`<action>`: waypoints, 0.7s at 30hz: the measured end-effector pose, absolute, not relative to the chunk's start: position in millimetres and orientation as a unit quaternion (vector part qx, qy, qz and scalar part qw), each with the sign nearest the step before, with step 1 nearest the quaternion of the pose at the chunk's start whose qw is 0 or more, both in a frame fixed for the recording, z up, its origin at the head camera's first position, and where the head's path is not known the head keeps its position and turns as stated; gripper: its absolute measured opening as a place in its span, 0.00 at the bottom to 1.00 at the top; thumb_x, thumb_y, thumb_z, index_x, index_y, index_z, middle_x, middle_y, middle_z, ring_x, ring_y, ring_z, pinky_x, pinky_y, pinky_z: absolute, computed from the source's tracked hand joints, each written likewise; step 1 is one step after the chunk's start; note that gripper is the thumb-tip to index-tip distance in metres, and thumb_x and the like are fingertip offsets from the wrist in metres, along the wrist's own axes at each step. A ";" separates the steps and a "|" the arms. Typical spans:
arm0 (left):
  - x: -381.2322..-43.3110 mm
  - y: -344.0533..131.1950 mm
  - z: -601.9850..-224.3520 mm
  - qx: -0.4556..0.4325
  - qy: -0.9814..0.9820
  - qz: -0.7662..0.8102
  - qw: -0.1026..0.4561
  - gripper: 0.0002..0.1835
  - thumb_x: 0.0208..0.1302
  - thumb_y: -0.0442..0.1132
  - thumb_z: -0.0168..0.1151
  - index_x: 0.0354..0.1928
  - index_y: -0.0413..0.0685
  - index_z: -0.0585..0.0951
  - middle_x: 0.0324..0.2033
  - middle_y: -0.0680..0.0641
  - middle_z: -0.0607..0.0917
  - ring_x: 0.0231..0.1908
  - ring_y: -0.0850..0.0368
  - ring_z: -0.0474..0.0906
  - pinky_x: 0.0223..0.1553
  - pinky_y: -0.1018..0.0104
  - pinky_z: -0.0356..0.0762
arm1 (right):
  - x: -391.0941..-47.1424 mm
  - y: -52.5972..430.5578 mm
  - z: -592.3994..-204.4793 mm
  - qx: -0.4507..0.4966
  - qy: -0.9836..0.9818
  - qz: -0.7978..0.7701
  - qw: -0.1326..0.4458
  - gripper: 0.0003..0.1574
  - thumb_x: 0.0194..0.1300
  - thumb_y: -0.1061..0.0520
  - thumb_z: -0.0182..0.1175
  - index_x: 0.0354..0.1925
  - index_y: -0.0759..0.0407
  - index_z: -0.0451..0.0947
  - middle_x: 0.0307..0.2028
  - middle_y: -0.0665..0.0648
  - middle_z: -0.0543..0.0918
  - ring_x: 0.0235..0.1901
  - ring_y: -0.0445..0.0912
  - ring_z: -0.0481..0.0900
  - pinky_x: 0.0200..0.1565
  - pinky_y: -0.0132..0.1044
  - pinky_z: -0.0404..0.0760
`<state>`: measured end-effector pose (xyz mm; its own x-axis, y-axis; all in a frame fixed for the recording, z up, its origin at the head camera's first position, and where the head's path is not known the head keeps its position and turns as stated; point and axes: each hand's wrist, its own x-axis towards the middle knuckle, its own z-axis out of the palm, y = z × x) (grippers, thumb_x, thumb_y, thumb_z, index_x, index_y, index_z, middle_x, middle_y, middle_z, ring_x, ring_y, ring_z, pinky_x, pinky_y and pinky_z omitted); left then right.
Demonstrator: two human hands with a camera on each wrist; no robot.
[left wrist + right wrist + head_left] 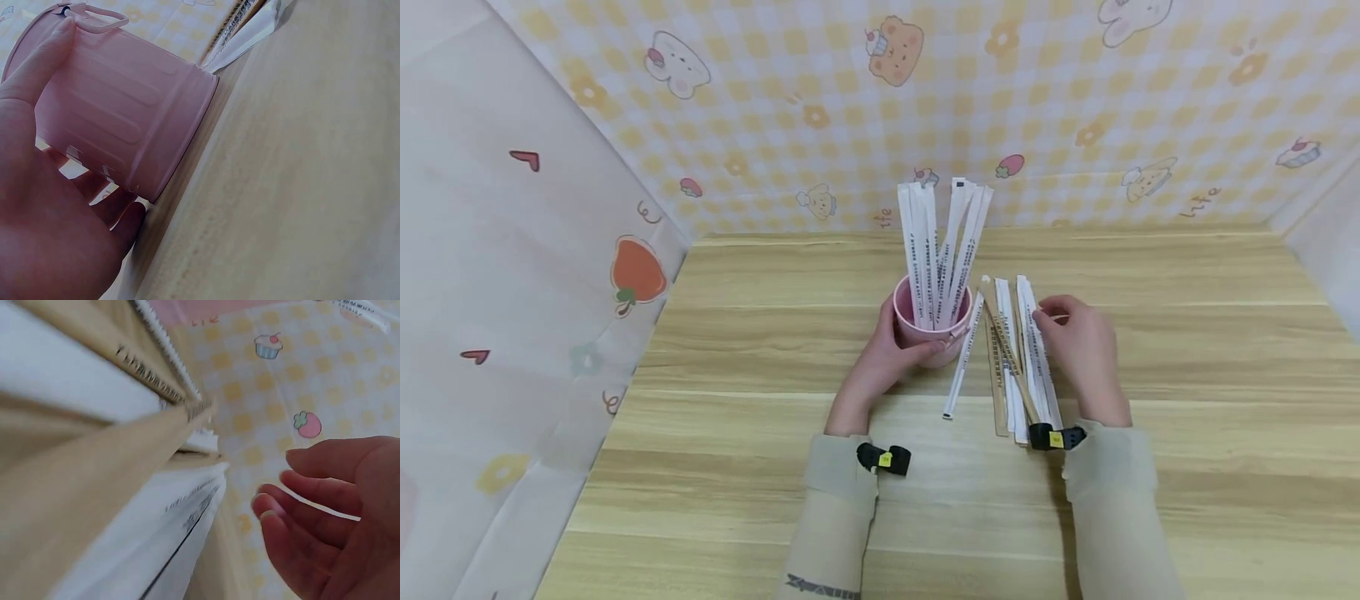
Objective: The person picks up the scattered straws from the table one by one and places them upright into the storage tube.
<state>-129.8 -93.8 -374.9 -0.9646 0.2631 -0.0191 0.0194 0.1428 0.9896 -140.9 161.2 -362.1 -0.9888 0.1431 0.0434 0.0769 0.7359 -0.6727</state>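
In the head view, a small pink bucket-shaped cup stands on the table, holding several white paper-wrapped sticks upright. My left hand grips this cup, its thumb along the near side by a small pink handle and its fingers round the other side. To the right lie more paper-wrapped sticks, white and brown, some overlapping. Beside their far ends is my right hand. The right wrist view shows its fingers loosely bent, apart from the wrappers and with nothing between them.
One thin white wrapped stick with a dark end lies slanted next to the cup. The wood-grain table meets a yellow-checked patterned backdrop behind the cup. A white patterned sheet rises at the left.
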 end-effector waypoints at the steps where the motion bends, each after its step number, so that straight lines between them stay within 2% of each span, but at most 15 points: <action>1: -131.2 -94.0 -377.7 0.092 0.750 0.648 0.092 0.53 0.43 0.44 0.72 0.67 0.70 0.46 0.63 0.57 0.58 0.62 0.60 0.53 0.61 0.57 0.50 | -140.4 163.5 -364.1 -0.056 -0.933 0.355 0.036 0.20 0.63 0.49 0.52 0.47 0.61 0.75 0.40 0.60 0.79 0.35 0.51 0.76 0.31 0.40 0.73; 7: -138.6 -94.2 -397.3 0.085 0.761 0.638 0.077 0.54 0.39 0.50 0.73 0.65 0.76 0.46 0.61 0.61 0.59 0.61 0.62 0.55 0.61 0.57 0.52 | -138.8 173.0 -372.5 -0.038 -0.942 0.333 -0.017 0.23 0.62 0.50 0.54 0.50 0.65 0.72 0.40 0.63 0.78 0.37 0.54 0.75 0.34 0.43 0.73; 12: -139.9 -94.0 -398.4 0.085 0.763 0.637 0.078 0.55 0.38 0.51 0.73 0.65 0.76 0.46 0.61 0.62 0.59 0.61 0.62 0.55 0.61 0.57 0.51 | -140.0 174.6 -373.5 -0.033 -0.943 0.329 -0.039 0.26 0.62 0.48 0.54 0.52 0.65 0.70 0.41 0.63 0.77 0.38 0.54 0.74 0.36 0.44 0.72; 16: -135.6 -94.3 -387.1 0.085 0.757 0.642 0.089 0.55 0.41 0.48 0.73 0.66 0.72 0.45 0.63 0.58 0.58 0.62 0.60 0.53 0.61 0.56 0.50 | -141.0 171.7 -372.2 -0.030 -0.945 0.324 -0.038 0.25 0.62 0.44 0.52 0.48 0.62 0.73 0.38 0.61 0.77 0.35 0.52 0.72 0.33 0.42 0.70; 21: -129.5 -93.4 -374.3 0.090 0.758 0.639 0.094 0.53 0.44 0.44 0.71 0.67 0.68 0.45 0.63 0.56 0.58 0.62 0.59 0.53 0.61 0.58 0.50 | -141.9 168.1 -373.3 -0.024 -0.946 0.321 -0.051 0.21 0.62 0.45 0.53 0.42 0.60 0.74 0.33 0.58 0.76 0.30 0.50 0.70 0.29 0.38 0.67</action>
